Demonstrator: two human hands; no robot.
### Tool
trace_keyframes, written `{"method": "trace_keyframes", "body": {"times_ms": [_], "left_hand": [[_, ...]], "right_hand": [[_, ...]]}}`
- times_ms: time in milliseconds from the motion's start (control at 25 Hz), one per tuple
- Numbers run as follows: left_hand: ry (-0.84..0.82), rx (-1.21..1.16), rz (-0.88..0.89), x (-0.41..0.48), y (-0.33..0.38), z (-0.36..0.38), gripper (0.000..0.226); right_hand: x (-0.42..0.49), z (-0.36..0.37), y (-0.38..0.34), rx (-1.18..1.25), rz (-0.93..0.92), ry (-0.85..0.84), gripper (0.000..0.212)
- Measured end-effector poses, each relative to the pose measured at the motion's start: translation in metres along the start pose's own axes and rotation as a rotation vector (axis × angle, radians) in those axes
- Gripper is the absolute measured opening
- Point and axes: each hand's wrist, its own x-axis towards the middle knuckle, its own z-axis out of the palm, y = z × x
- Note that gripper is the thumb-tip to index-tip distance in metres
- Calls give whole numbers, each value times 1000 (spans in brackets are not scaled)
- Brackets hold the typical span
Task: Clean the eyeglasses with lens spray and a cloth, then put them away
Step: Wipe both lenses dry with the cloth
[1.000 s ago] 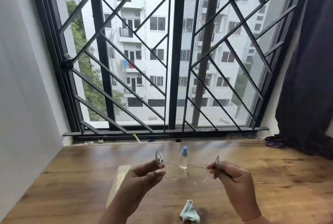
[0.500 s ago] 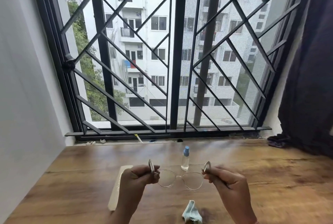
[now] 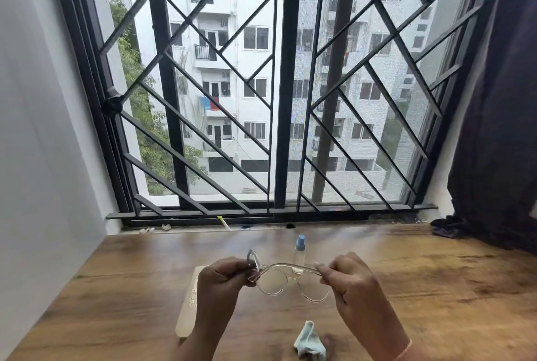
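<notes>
Eyeglasses (image 3: 292, 277) with a clear rim are held in the lower middle of the frame, above the wooden table (image 3: 436, 288) and not touching it. The left hand (image 3: 220, 282) pinches their left end, where one temple stands up. The right hand (image 3: 351, 282) pinches the right end, so each grip is narrow and holds the glasses. Both wrists come up from the bottom edge of the frame, with the fingers curled and the lenses hanging downward between the hands.

We judge that the task is not finished. The spray bottle (image 3: 299, 247) stands upright just behind the glasses with its blue cap on, and the light blue cloth (image 3: 308, 343) lies crumpled at the lower centre, so neither is in use. We cannot tell if the lenses are already sprayed or wiped. A flat beige case (image 3: 189, 308), if it is one, lies under the left hand. Putting away is not yet done.
</notes>
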Motion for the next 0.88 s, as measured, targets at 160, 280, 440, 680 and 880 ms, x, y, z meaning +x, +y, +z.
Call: {"method": "trace_keyframes", "body": {"times_ms": [160,280,440,680,880], "left_hand": [[12,25,3,0,-1,2,37],[21,36,4,-2,-3,2,30],[28,-17,-25,-2,-7,2,35],[1,30,7,-5,-5,3,37],[-62,411,272,-8,0,0,27]], "right_hand": [[1,-3,-5,-22,11,-45,27],[2,-6,-6,5,24,-20,23],[2,-5,-4,121,118,30,28],[-2,4,4,265,227,7,29],[-5,9,10,148,91,-18,36]]}}
